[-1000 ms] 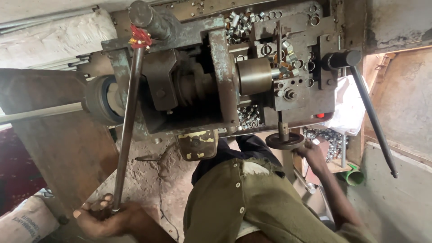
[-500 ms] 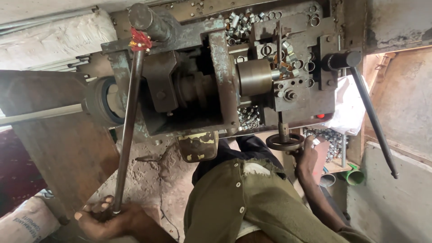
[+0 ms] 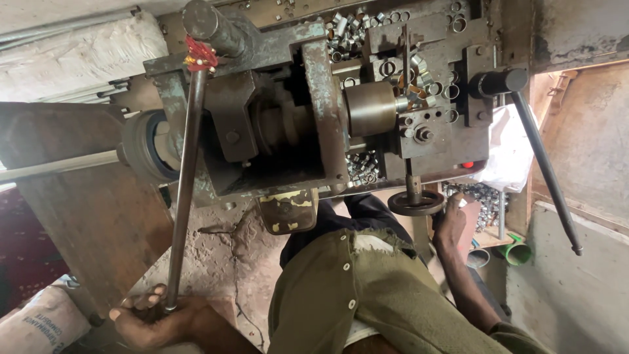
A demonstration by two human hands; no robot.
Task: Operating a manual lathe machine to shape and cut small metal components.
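- left hand [image 3: 154, 321], lower left, fist wrapped tight round the long steel lever [image 3: 185, 190] for leverage
- right hand [image 3: 452, 219], right of centre, fingers curled on the small handwheel [image 3: 415, 203] under the lathe [image 3: 314, 111]

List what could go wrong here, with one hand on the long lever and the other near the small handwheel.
1. The right hand is beside the handwheel and close under the metal chuck; fingers could get caught there.
2. Loose metal rings lie on the machine bed; they might fall or jam parts.
3. The left hand grips only the lever tip; it may slip.
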